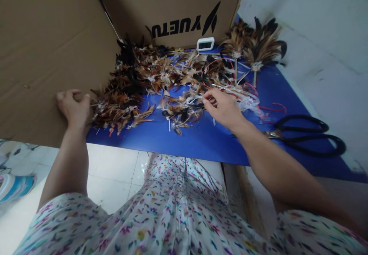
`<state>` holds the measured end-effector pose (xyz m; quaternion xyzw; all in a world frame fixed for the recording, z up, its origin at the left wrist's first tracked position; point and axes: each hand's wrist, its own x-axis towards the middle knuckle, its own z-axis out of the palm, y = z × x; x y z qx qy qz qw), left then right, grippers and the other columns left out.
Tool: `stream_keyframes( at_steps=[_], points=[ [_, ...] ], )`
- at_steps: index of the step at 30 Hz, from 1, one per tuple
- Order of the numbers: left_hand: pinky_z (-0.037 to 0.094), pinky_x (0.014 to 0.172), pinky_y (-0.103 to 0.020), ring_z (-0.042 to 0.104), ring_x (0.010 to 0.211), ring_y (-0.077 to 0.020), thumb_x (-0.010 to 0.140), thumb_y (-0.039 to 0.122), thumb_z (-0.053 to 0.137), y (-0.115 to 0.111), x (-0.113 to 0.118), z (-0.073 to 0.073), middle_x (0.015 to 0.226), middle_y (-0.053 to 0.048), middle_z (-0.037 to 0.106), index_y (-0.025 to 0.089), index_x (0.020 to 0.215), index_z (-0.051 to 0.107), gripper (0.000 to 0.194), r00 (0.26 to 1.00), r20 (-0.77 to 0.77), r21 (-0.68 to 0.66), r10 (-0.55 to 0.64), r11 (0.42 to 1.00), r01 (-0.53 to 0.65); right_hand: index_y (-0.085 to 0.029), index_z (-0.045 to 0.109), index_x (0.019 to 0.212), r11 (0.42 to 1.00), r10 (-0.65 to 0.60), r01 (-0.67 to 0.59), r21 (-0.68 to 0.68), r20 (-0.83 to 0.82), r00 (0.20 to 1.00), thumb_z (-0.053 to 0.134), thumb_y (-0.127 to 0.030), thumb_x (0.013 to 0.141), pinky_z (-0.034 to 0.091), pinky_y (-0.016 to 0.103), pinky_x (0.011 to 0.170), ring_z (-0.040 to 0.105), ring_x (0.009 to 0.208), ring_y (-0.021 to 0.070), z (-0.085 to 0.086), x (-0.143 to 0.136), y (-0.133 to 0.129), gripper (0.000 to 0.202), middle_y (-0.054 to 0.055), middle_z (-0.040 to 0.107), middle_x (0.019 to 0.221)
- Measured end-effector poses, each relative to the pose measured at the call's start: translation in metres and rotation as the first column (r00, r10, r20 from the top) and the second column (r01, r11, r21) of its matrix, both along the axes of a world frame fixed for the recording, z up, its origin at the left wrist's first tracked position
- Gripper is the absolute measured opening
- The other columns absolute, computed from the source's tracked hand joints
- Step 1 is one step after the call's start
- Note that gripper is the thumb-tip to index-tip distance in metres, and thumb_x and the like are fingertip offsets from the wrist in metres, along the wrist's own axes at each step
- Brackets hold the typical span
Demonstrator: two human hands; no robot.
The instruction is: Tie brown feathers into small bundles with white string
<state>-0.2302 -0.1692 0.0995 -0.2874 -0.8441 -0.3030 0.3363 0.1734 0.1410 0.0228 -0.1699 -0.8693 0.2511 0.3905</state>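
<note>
My left hand [74, 107] rests against the upright cardboard at the left edge of a pile of brown and black feathers [120, 101]. Its thumb and forefinger curve apart, with nothing visible between them. Over the blue board [172, 143], my right hand [222, 107] has its fingertips pinched together at a smaller heap of feathers [184, 107]. A thin whitish strand lies at those fingertips; whether it is a quill or a string I cannot tell. Beside this hand are a tangle of white and clear plastic strips [248, 103] and red strings [273, 107].
Large black-handled scissors [310, 134] lie on the right, partly behind my right forearm. Two tied feather bundles on sticks [255, 51] lie at the back right. A small white digital timer [205, 44] stands before a tall cardboard box [172, 5]. More cardboard [48, 48] walls the left.
</note>
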Motion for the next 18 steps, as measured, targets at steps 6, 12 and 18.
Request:
stream_keyframes(
  at_steps=[6,12,18],
  points=[
    [0.047,0.079,-0.032,0.058,0.083,-0.0183,0.076,0.017,0.065,0.037,0.086,0.03,0.079,-0.005,0.063,0.013,0.081,0.072,0.01,0.952,-0.181,0.088,-0.246,0.96,0.265,-0.021,0.062,0.086,0.999,-0.048,0.048,0.02,0.011,0.999,0.056,-0.022,0.086,0.051,0.033,0.069,0.061,0.069,0.0169,0.002,0.001,0.005,0.005,0.003,0.066,0.078],
    [0.051,0.079,-0.03,0.066,0.078,-0.0164,0.085,0.023,0.065,0.096,0.171,0.016,0.083,-0.003,0.073,0.018,0.087,0.075,0.011,0.743,-0.059,-0.055,-0.667,0.745,0.665,-0.02,0.063,0.083,0.998,-0.058,0.059,-0.015,0.03,0.998,0.055,-0.017,0.082,0.049,0.032,0.072,0.059,0.07,0.0163,0.0,0.002,0.014,0.009,0.002,0.065,0.077],
    [0.051,0.085,-0.032,0.066,0.087,-0.0201,0.083,0.027,0.065,0.168,0.199,-0.029,0.093,-0.006,0.073,0.018,0.097,0.075,0.019,0.598,0.319,-0.297,-0.736,0.521,0.8,-0.021,0.06,0.078,0.997,-0.071,0.074,-0.029,0.111,0.991,0.055,-0.012,0.078,0.048,0.034,0.074,0.059,0.072,0.0179,-0.003,0.002,0.02,0.011,0.003,0.066,0.079]
  ],
)
